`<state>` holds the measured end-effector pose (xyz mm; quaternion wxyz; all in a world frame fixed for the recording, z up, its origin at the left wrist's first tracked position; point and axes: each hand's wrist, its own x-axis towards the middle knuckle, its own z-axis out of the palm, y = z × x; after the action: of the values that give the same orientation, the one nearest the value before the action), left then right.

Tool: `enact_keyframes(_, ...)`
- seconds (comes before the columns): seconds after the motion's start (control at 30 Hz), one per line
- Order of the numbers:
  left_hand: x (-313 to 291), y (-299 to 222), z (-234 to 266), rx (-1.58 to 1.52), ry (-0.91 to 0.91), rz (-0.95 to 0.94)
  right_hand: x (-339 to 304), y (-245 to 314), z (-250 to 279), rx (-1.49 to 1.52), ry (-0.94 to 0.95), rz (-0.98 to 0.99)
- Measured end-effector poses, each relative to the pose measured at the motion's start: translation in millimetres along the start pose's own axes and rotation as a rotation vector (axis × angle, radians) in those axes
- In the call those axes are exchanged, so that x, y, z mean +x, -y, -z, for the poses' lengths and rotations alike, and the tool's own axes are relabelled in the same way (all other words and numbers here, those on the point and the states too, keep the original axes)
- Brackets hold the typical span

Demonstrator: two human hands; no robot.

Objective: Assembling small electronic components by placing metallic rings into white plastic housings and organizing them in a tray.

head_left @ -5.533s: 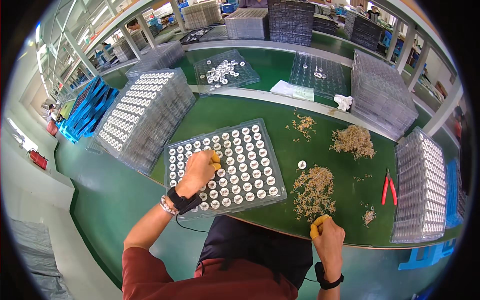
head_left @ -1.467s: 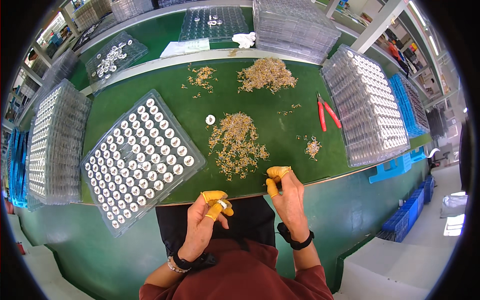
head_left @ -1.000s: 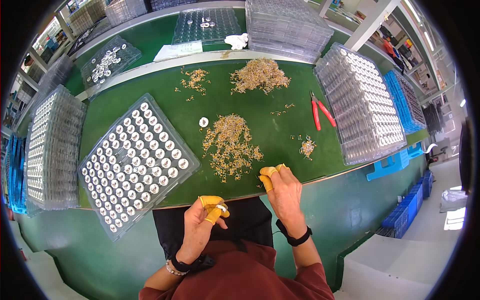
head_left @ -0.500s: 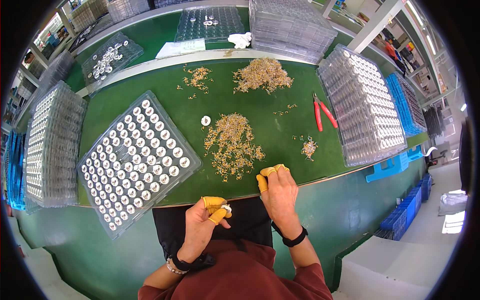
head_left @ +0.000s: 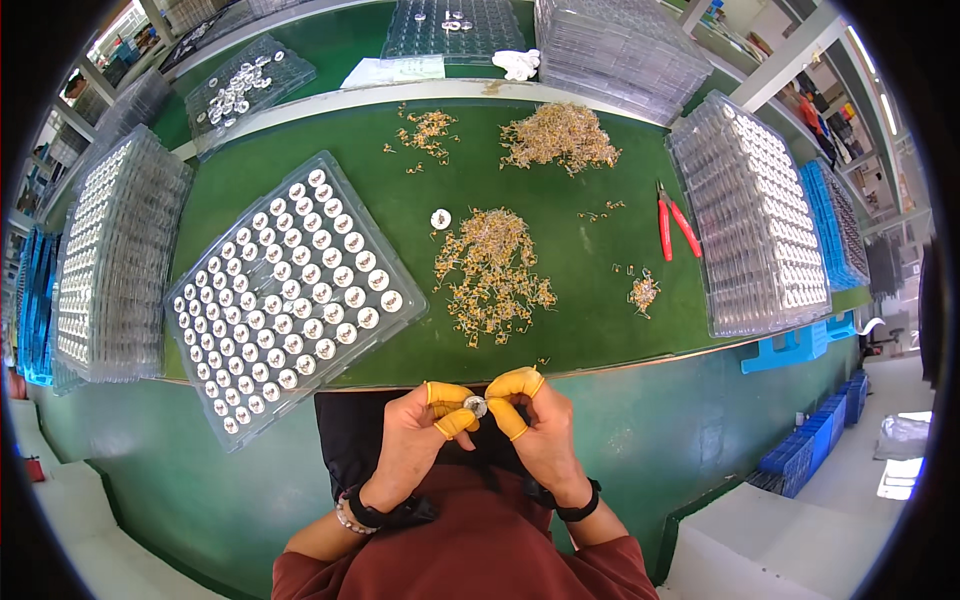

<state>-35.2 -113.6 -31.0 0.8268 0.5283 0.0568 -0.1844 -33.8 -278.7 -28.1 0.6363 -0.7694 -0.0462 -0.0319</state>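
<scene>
Right hand (head_left: pixel 546 440) came off bench (head_left: pixel 590 290) to meet left hand (head_left: pixel 406 445), grip pinching disc (head_left: pixel 475 406); work turned two-handed, right grip unreadable

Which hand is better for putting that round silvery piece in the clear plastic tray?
Probably the left hand: it pinches the small, round, silvery piece and is nearer the clear, rectangular plastic tray. The right hand, also at the piece, sits farther away.
</scene>
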Motion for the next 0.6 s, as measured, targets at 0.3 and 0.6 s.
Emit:
enact_keyframes(0.3,-3,0,1,-0.006,0.01,-0.001,-4,7,-4,-0.19,-0.055,0.153)
enact_keyframes(0.6,-4,5,4,0.042,0.003,-0.02,-6,-1,-8,-0.447,-0.052,0.469)
